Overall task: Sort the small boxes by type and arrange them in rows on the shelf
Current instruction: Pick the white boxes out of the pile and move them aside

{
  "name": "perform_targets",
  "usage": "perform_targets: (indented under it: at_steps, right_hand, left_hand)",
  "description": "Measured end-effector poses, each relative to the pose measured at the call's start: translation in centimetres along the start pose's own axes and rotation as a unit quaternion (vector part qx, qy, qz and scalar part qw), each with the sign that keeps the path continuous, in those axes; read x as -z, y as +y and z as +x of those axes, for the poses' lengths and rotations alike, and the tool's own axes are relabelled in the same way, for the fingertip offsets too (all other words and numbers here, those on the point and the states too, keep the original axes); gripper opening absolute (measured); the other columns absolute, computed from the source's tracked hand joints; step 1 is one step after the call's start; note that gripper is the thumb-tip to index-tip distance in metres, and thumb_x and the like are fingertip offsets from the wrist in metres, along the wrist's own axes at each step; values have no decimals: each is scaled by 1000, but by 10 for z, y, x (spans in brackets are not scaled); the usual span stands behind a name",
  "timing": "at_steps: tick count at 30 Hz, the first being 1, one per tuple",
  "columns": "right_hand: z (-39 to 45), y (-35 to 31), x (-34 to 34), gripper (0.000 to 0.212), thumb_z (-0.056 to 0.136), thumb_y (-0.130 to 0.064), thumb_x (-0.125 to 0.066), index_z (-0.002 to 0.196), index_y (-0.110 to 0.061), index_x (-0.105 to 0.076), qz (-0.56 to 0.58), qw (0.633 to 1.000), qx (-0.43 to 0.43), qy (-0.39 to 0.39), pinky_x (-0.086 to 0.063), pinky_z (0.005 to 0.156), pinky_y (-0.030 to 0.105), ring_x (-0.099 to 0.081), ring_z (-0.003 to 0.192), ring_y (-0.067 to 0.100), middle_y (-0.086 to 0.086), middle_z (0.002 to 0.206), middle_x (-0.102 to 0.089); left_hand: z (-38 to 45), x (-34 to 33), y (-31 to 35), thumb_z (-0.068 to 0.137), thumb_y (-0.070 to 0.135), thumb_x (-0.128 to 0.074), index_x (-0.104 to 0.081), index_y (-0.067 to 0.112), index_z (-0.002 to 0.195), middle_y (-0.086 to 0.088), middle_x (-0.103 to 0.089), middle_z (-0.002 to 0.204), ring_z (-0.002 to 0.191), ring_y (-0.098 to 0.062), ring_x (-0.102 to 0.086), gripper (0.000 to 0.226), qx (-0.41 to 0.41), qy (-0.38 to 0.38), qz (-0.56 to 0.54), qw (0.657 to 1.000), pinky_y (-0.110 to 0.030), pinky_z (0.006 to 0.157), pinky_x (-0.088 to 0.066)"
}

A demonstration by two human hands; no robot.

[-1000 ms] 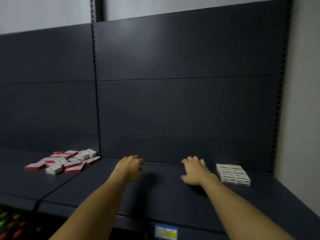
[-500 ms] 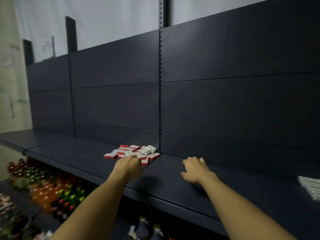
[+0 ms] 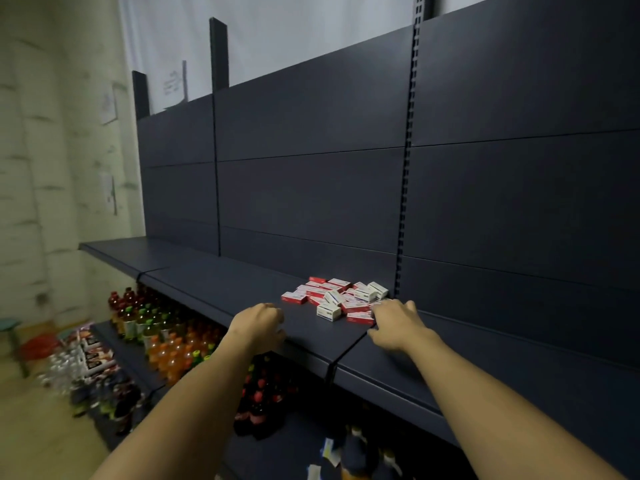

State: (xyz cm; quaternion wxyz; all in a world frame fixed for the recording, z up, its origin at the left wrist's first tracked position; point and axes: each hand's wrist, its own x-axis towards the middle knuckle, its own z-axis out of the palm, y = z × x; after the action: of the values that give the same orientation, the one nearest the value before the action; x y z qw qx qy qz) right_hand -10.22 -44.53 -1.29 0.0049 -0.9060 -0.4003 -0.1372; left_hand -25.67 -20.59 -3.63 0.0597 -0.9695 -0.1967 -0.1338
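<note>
Small boxes (image 3: 337, 299) lie in a loose heap on the dark shelf (image 3: 221, 282), against the back panel — red ones and white ones mixed, flat, their long sides pointing every way. The right hand (image 3: 394, 322) rests at the heap's near edge, fingers bent onto the red boxes; whether it grips one cannot be told. The left hand (image 3: 258, 323) hovers beside the heap, loosely curled, holding nothing. Bottles (image 3: 162, 337) crowd the lower shelf.

The person has turned left. The right hand (image 3: 394, 323) now reaches the pile of red and white boxes (image 3: 337, 299). The neat white boxes are out of sight.
</note>
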Motion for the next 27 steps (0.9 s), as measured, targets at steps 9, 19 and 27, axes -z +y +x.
perform_targets:
  at_steps: [9, 19, 27]
  right_hand:
    - [73, -29, -26, 32, 92, -38, -55, 116, -17, -60, 10, 1000, 8, 14, -30, 104, 46, -51, 120, 25, 3, 123, -59]
    - [156, -49, -45, 38, 94, -38, -53, 126, -17, -57, 42, 998, 2, 49, -30, 102, 43, -49, 122, 24, 3, 129, -56]
    - [170, -55, -81, 36, 95, -36, -50, 128, -20, -54, 109, 987, -8, 119, -28, 107, 39, -47, 124, 18, -3, 131, -55]
  left_hand:
    - [35, -21, -50, 98, 37, -49, -63, 20, 121, -1, -60, 121, 107, -20, -60, 32, 3, 38, 1, 999, -36, 86, -54]
    - [117, -40, -76, 98, 35, -50, -66, 17, 117, 0, -60, 114, 107, -20, -60, 31, -26, 66, -51, 996, -34, 81, -52]
    - [164, -71, -72, 95, 33, -56, -61, 21, 129, 4, -58, 125, 117, -16, -54, 37, -76, 93, -110, 987, -30, 85, -49]
